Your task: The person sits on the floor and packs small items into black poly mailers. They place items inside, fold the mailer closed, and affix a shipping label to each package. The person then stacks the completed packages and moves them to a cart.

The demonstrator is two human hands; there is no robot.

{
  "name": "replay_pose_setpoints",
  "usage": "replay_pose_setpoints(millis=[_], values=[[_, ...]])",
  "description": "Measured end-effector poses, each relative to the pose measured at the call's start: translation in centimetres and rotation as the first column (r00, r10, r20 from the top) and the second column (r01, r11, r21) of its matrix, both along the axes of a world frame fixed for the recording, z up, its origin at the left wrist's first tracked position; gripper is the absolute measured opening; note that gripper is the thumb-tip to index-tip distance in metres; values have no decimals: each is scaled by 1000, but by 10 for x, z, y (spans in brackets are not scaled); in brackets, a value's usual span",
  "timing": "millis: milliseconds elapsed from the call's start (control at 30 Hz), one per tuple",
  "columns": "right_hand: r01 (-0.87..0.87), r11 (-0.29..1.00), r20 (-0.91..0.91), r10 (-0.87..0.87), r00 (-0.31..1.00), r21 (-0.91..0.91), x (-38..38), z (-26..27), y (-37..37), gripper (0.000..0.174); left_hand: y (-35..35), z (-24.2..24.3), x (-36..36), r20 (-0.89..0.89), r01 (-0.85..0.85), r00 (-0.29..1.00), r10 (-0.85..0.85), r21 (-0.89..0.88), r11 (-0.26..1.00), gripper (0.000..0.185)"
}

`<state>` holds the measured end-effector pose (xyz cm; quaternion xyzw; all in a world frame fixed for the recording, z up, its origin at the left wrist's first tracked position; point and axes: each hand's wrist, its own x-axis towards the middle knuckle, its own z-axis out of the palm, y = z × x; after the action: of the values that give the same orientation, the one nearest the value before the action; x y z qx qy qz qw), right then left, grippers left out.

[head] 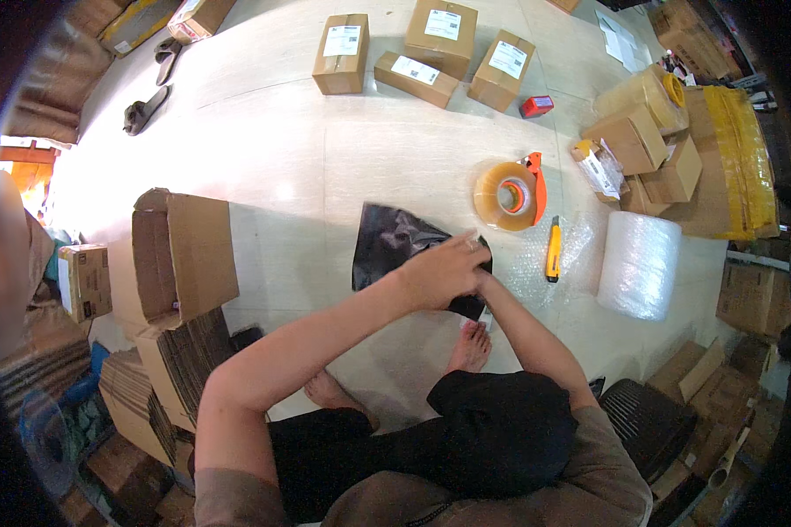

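A glossy black plastic bag [395, 240] lies flat on the pale floor before my feet. My left hand [445, 270] reaches across its right end, with the fingers curled over the bag's edge. Tucked against it, my right hand [483, 280] is mostly covered by the left, so its grip is hidden. A small whitish piece shows by the left fingertips; what it is cannot be made out. Just right of the hands lies a sheet of bubble wrap [530, 270], with a yellow utility knife [553, 250] on it. An orange tape dispenser with a clear tape roll [494, 197] lies beyond.
Several labelled cartons [339, 56] stand at the far side, near a small red object [536, 107]. A bubble wrap roll [639, 263] stands at right, below piled small boxes [626, 138]. On the left are an open carton [204, 250], flattened cardboard [184, 362] and slippers [146, 110].
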<state>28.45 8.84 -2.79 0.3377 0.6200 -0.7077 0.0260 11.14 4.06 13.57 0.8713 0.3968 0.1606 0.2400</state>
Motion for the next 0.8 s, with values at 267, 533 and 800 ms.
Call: replay_pose_setpoints(millis=[267, 533, 800], values=[[295, 891, -26, -323, 946, -344, -26, 31, -16, 60, -40, -22, 30, 61, -709, 677, 734, -213, 672, 83], [413, 671, 132, -429, 894, -616, -23, 25, -26, 66, -62, -56, 36, 40, -683, 718, 695, -156, 714, 97], [562, 483, 217, -598, 772, -672, -26, 4, -33, 56, -54, -65, 47, 167, -733, 638, 751, -166, 660, 101]])
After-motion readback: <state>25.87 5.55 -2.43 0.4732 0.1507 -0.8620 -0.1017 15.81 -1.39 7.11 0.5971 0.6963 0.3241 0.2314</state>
